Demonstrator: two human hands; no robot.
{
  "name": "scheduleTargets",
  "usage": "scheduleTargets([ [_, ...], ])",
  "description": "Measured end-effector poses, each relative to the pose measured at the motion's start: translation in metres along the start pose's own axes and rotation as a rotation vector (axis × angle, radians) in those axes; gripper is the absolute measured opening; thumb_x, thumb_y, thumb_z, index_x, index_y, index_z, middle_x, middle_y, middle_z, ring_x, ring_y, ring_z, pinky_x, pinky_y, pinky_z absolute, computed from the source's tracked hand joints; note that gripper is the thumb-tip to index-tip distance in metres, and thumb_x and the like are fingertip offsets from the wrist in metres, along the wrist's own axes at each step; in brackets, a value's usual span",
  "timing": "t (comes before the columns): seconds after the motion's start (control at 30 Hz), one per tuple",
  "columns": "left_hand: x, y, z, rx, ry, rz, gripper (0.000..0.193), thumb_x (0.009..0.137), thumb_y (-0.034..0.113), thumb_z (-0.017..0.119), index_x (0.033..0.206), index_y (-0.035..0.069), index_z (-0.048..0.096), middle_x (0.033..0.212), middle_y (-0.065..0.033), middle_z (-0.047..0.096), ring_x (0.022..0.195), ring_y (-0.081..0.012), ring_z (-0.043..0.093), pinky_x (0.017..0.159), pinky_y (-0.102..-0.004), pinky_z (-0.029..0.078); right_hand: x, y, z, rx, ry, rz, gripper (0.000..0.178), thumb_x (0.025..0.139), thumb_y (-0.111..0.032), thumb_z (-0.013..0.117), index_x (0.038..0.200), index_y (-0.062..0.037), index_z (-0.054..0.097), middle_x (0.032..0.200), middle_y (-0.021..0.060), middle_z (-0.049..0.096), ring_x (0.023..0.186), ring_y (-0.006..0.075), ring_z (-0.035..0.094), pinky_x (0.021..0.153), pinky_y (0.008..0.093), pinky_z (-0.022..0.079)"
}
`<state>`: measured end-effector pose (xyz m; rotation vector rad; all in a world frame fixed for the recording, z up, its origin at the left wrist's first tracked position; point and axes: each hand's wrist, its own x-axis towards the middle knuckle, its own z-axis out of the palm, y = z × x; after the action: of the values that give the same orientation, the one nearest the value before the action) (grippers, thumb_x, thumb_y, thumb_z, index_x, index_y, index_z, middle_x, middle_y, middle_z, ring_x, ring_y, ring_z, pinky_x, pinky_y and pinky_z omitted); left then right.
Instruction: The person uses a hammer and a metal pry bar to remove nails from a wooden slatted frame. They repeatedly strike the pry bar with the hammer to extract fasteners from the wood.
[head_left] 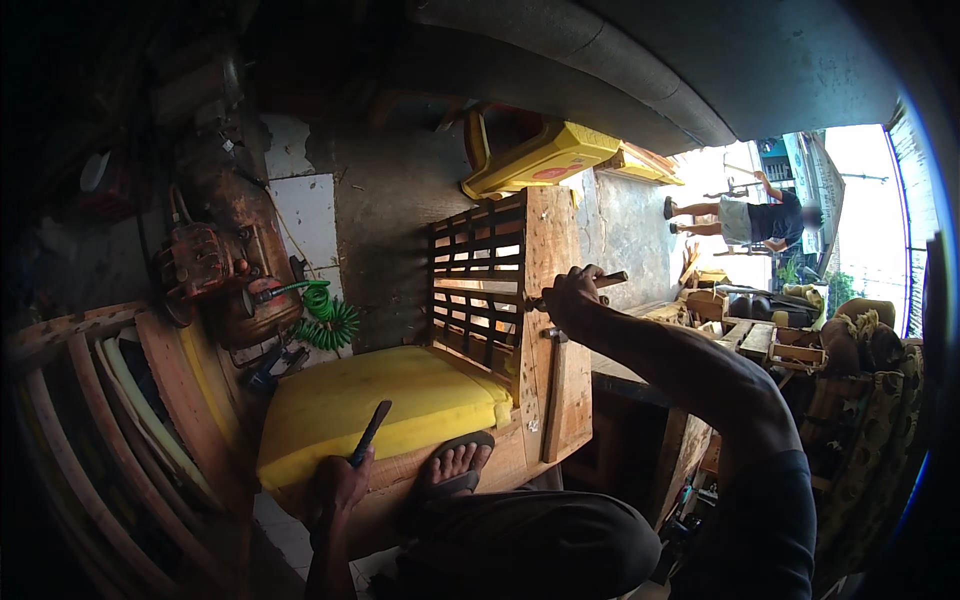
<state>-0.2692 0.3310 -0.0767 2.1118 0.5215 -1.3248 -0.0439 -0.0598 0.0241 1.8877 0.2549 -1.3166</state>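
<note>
A wooden chair frame (560, 225) with dark woven straps (475, 262) across its back stands before me. On its seat lies a thick yellow foam cushion (370, 405). My left hand (343, 487) is closed around a dark, flat, narrow tool (372, 432) by the cushion's near edge; its exact kind is unclear. My right hand (575, 298) reaches to the frame's side, closed around a short tool with a wooden handle (613, 279); its head is mostly hidden. Beside that hand, a hammer (555, 390) rests along the frame. My sandalled foot (458, 465) presses on the frame's near rail.
A rusty air compressor (225, 260) with a green coiled hose (328, 318) stands at left. Curved wooden frames (130, 430) lean nearer. Beyond the chair is a yellow plastic chair (555, 155). Wood pieces (745, 340) are piled at right; another person (745, 222) is farther off.
</note>
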Motion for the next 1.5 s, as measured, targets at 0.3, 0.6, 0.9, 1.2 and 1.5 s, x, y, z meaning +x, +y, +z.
scheduleTargets([
  [0.3,-0.02,0.031,-0.029,0.019,-0.052,-0.042,0.073,0.092,0.066,0.057,0.076,-0.004,0.067,0.063,-0.0181,0.064,0.065,-0.0333,0.071,0.056,-0.0455,0.049,0.023,-0.01,0.013,0.125,-0.023,0.255,0.038,0.091,-0.029,0.071,0.124,-0.0095,0.069,0.114,0.0132,0.07,0.109,0.0364,0.066,0.093,0.0651,0.042],
  [0.6,-0.008,0.018,-0.013,0.016,-0.029,-0.026,0.074,0.09,0.067,0.058,0.072,-0.004,0.07,0.059,-0.0176,0.065,0.061,-0.0341,0.071,0.055,-0.0453,0.051,0.046,-0.008,0.017,0.106,-0.177,0.303,0.044,0.082,-0.047,0.081,0.109,-0.0125,0.075,0.096,0.0082,0.076,0.09,0.0283,0.072,0.082,0.0504,0.047],
  [0.9,0.018,-0.017,0.022,0.031,0.086,0.023,0.074,0.087,0.068,0.061,0.071,-0.004,0.071,0.06,-0.0212,0.065,0.062,-0.0377,0.071,0.056,-0.0466,0.052,0.019,0.028,-0.013,0.116,-0.362,-0.019,0.042,0.081,-0.036,0.066,0.119,-0.0183,0.074,0.106,0.0048,0.074,0.099,0.0241,0.071,0.081,0.0465,0.056],
  [1.2,-0.017,0.016,-0.011,0.011,0.087,0.007,0.067,0.089,0.064,0.063,0.075,-0.002,0.069,0.064,-0.0156,0.065,0.064,-0.0292,0.069,0.061,-0.0446,0.05,-0.011,0.027,-0.021,0.282,-0.228,0.095,0.041,0.083,-0.042,0.067,0.118,-0.0202,0.074,0.108,0.0046,0.074,0.1,0.0194,0.071,0.084,0.0329,0.056],
  [1.5,-0.003,-0.007,0.007,-0.082,0.104,0.009,0.061,0.089,0.059,0.068,0.073,0.001,0.063,0.065,-0.0053,0.059,0.062,-0.0183,0.059,0.06,-0.0386,0.045,-0.018,0.022,0.03,0.568,-0.067,0.099,0.029,0.082,-0.037,0.071,0.105,-0.0198,0.076,0.102,0.005,0.074,0.096,0.0185,0.07,0.077,0.0334,0.054],
])
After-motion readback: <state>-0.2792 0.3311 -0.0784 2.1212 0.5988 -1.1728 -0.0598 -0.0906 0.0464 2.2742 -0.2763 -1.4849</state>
